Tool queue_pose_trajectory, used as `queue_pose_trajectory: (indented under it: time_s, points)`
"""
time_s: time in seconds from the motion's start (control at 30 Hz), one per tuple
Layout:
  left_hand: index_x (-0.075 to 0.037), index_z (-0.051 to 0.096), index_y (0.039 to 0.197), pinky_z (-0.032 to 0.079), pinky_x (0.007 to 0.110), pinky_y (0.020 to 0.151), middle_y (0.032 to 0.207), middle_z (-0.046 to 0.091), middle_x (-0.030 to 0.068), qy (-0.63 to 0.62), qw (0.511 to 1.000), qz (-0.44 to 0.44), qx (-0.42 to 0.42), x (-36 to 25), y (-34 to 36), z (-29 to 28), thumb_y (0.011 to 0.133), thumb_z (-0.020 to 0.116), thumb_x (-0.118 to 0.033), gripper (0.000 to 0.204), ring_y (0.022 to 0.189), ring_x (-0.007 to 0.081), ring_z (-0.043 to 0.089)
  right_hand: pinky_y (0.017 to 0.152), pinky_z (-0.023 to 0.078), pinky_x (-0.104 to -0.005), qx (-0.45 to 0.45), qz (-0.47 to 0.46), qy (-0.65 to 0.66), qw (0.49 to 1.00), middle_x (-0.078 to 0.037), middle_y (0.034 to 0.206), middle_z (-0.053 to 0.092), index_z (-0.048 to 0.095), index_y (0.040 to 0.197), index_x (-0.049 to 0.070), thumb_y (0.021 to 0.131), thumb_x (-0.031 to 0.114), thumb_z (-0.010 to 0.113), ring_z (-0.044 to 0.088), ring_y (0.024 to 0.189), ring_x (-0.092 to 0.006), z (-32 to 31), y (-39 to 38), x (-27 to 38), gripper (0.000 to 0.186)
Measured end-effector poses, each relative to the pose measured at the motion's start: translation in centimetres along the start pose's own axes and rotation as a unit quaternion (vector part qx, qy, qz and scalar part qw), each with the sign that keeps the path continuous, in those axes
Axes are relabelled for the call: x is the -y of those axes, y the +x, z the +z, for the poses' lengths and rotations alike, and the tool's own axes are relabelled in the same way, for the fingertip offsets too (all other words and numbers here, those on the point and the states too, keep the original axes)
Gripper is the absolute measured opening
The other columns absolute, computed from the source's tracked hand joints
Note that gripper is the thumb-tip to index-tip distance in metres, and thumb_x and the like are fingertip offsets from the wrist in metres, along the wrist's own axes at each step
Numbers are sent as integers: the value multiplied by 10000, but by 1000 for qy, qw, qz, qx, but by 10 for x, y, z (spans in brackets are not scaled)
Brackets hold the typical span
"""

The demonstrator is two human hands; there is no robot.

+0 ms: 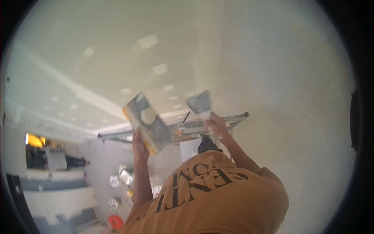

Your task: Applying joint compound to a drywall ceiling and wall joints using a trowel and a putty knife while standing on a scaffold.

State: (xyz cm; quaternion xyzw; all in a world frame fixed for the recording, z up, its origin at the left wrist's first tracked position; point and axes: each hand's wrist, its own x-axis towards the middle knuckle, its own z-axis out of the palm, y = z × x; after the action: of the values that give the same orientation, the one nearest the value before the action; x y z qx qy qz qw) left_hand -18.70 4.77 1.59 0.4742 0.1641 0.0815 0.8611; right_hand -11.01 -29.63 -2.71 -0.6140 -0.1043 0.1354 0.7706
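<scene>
Left hand [139, 146] grips yellow-edged board [160, 132], pale compound [148, 116] on it; right hand [217, 127] grips broad knife [200, 102], apart. Probably loading step; next scoop likely needs steady board, angled knife.

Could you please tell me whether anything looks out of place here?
The floor at lower left looks untidy, with a white item and a red round one scattered; the held board and knife look ordinary.

Pale surfaces [113, 29] dotted with whitish patches [148, 41] spread above a greyish floor [103, 158] strewn with objects [126, 175]
</scene>
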Motion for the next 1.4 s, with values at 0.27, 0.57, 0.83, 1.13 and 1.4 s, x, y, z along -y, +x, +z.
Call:
queue_pose_trajectory:
  time_s: [0.27,0.57,0.83,1.13,1.4]
  points:
    - [-84,395,1478,488,397,1034,1312,582,79,-70,996,50,39,-1,3,10,1066,472,-234,445,1201,221,588,527,481,-275,60,147,280,947,-104,812,595,576,1195,-25,978,76,562,566,629,-160,12,-27,60,239]
    - [-93,393,1487,480,425,1051,1344,559,92,-93,994,19,53,15,5,12,1068,460,-260,456,1225,256,573,558,452,-298,74,162,321,930,-106,876,570,545,1193,-35,914,141,633,559,723,-175,4,-4,33,342]
    - [-62,394,1476,495,434,1041,1360,560,114,-108,994,7,12,16,-5,7,1056,492,-276,482,1219,264,583,714,560,-293,39,139,322,936,-141,1012,678,552,1297,16,972,120,562,650,781,-181,-11,5,56,342]
    - [-40,421,1457,491,425,1051,1351,574,106,-118,993,-9,-12,26,2,0,1064,477,-285,466,1247,267,572,638,535,-289,-35,211,263,941,-97,904,670,585,1209,32,997,155,563,632,700,-169,-25,-1,31,247]
    - [-7,176,1550,315,348,1145,1460,408,162,116,977,168,60,29,23,17,1091,414,-258,575,1342,215,404,549,456,-275,123,250,242,930,-136,809,613,575,1126,-15,987,147,564,567,644,-168,1,-16,30,214]
